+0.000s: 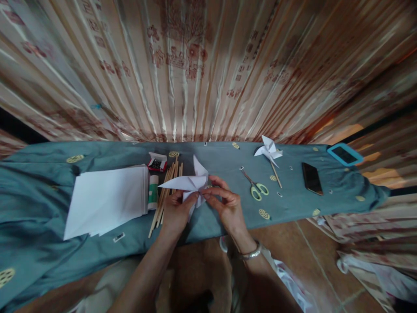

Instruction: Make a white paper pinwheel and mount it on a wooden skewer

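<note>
A white paper pinwheel (189, 182) is held in front of me, above the near edge of the cloth-covered table. My left hand (176, 211) is closed on its lower left part, thumb pressed near the centre. My right hand (226, 202) pinches the pinwheel close to its middle, thumb and forefinger together; anything small between those fingertips is hidden. Just left of the pinwheel, partly behind it and my left hand, lie several wooden sticks (161, 200). A small red-and-white box (157, 161) with dark little pieces inside stands open behind them.
A stack of white paper (107, 198) and a green-and-white glue stick (153, 192) lie left. Scissors with light green handles (257, 189), a finished pinwheel on a stick (269, 151), a black phone (312, 178) and a blue-framed device (345, 154) are right. A curtain (208, 78) hangs behind.
</note>
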`<move>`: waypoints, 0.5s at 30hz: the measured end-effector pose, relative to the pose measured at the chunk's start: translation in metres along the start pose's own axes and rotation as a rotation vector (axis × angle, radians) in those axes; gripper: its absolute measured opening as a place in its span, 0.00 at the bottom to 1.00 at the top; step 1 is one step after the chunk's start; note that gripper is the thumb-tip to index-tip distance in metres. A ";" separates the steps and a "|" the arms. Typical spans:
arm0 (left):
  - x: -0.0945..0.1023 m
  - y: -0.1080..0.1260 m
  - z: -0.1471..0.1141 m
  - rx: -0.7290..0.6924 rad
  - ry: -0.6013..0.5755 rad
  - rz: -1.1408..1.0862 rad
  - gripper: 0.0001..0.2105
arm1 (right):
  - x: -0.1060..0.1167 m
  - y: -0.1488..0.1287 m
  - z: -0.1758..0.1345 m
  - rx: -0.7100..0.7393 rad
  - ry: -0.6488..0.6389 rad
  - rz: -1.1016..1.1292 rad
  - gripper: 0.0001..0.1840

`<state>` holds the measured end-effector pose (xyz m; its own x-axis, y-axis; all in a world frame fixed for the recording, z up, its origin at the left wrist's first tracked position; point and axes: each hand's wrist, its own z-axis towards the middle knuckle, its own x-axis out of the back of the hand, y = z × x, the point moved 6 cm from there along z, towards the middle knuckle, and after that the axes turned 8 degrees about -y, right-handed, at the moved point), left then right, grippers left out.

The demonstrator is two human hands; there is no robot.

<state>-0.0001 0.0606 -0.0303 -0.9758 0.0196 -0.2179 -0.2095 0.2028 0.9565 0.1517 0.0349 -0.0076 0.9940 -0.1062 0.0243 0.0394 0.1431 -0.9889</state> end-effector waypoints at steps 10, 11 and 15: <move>-0.007 -0.005 -0.005 0.081 -0.029 -0.120 0.11 | -0.005 0.013 -0.002 -0.190 -0.082 0.278 0.05; -0.008 -0.005 -0.006 0.087 -0.032 -0.104 0.10 | -0.005 0.014 -0.002 -0.199 -0.077 0.281 0.05; -0.009 -0.004 -0.008 0.094 -0.023 -0.106 0.10 | -0.005 0.017 -0.002 -0.210 -0.084 0.306 0.07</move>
<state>0.0090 0.0522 -0.0305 -0.9467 0.0158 -0.3218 -0.3030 0.2958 0.9059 0.1470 0.0357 -0.0249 0.9618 -0.0078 -0.2736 -0.2737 -0.0502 -0.9605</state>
